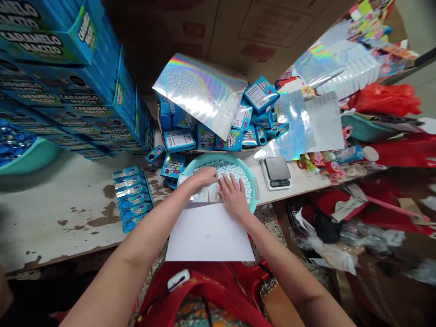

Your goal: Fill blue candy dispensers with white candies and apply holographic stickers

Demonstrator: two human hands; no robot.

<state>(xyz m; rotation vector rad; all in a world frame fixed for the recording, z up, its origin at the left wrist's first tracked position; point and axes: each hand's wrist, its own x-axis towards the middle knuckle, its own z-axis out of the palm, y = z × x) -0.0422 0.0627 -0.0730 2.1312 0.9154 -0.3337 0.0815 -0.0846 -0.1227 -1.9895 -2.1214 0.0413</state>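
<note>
Your sheet (pixel 209 236) looks part-folded at the basin's (pixel 252 206) six o'clock, left hand (pixel 206 176) curled closed, any grip hidden, right hand (pixel 235 195) spread flat on it, the white stretch unfolded.

I worked in what appeared to be a small candy-packing workshop. Stacked blue cartons (pixel 44 45), printed "CARAMELO MACIZO", rose at the far left of my stained white bench (pixel 78 190). Before me sat a basin (pixel 252 184) of small white pieces (pixel 225 168), with a digital scale (pixel 277 169) to its right. Loose blue boxes (pixel 260 94) and shiny sheets (pixel 200 95) lay beyond.
</note>
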